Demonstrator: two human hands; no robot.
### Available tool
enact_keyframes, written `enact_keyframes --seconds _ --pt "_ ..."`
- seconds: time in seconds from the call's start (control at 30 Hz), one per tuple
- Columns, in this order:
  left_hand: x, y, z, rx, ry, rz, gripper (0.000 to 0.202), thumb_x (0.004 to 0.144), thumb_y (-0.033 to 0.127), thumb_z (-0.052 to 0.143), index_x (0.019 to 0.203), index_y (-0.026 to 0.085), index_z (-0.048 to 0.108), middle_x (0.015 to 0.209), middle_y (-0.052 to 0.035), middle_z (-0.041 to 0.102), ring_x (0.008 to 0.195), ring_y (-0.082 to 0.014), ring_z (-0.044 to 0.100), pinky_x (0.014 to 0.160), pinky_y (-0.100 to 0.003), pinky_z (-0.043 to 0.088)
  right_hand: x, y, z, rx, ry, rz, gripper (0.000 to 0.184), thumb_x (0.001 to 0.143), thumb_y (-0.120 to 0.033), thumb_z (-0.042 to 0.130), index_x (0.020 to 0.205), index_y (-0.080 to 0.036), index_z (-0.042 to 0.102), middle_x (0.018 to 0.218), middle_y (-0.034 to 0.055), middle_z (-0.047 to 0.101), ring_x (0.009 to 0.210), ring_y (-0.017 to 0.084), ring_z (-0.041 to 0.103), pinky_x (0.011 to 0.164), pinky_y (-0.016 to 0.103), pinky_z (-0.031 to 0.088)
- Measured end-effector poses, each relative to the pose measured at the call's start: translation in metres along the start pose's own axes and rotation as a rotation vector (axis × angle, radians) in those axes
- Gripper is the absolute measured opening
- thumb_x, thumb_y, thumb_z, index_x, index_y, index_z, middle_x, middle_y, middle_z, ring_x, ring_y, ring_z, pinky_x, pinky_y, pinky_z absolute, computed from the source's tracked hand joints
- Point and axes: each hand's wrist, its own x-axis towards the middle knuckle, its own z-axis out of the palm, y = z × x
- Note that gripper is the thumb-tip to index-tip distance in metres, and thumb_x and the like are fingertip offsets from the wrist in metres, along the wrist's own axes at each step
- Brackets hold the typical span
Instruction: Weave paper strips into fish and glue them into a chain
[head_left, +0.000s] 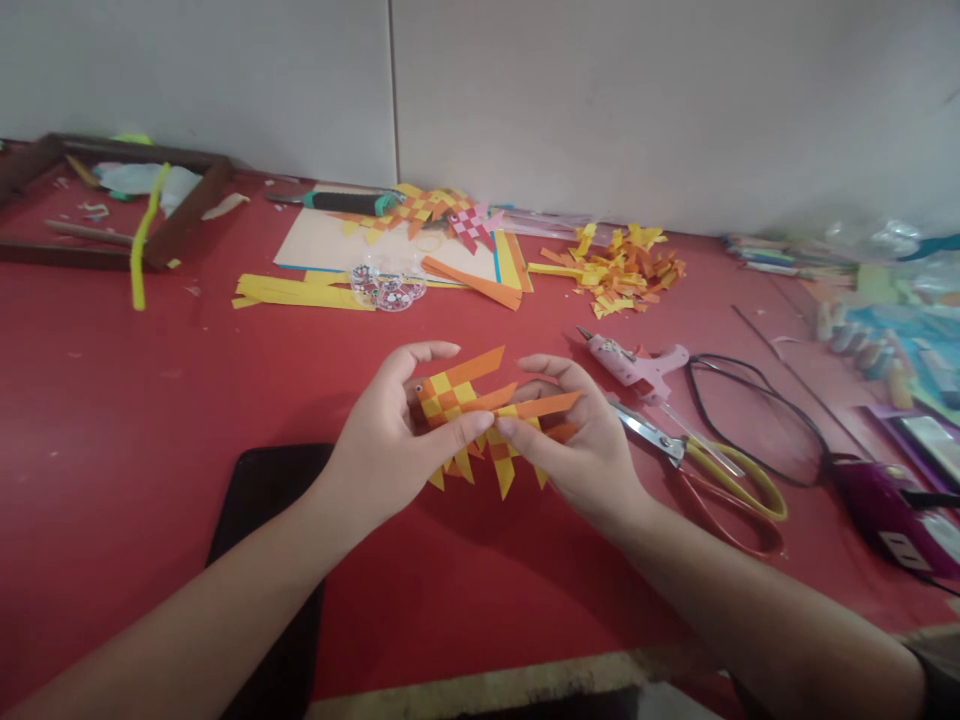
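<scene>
Head view, left hand (397, 420) and right hand (585, 440) pinching checkered orange-yellow paper fish (448, 398), pointed strips (551, 404) splayed.

Near the left hand (390, 415), on its outer side, a dark flat slab (255, 490) is lying; farther out and beyond, a brown frame (196, 205) is resting. Ahead of that hand, a black-gripped tool (349, 204) is lying. Just beside the right hand (592, 430), scissors (679, 452) are lying, a pink glue gun (643, 370) is resting beyond them, and a magenta device (874, 500) is sitting well to its right.
</scene>
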Motion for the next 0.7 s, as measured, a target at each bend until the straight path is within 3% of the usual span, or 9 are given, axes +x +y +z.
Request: enact_keyframes --seconds 0.23,0.7 --pt "0.0025 0.0009 -0.0013 -0.005 -0.005 -0.047 0.064 0.07 0.029 0.088 0.123 0.023 0.053 0.067 0.0066 0.068 0.06 -0.0112 0.067 0.052 -0.015 0.052 -0.0018 -0.0002 0.0007 -0.023 -0.011 -0.02 0.052 0.073 -0.036 0.083 0.112 -0.023 0.052 0.083 -0.0024 0.064 0.057 0.008 0.06 0.049 0.02 0.05" --pt "0.0019 0.004 -0.0009 -0.055 -0.011 -0.051 0.066 0.07 0.028 0.087 0.125 0.023 0.049 0.066 0.0056 0.068 0.06 -0.0119 0.068 0.053 -0.016 0.052 -0.0002 -0.0018 0.0009 0.036 -0.039 0.02 0.053 0.072 -0.037 0.084 0.113 -0.023 0.053 0.078 -0.0043 0.064 0.055 0.006 0.059 0.049 0.019 0.049"
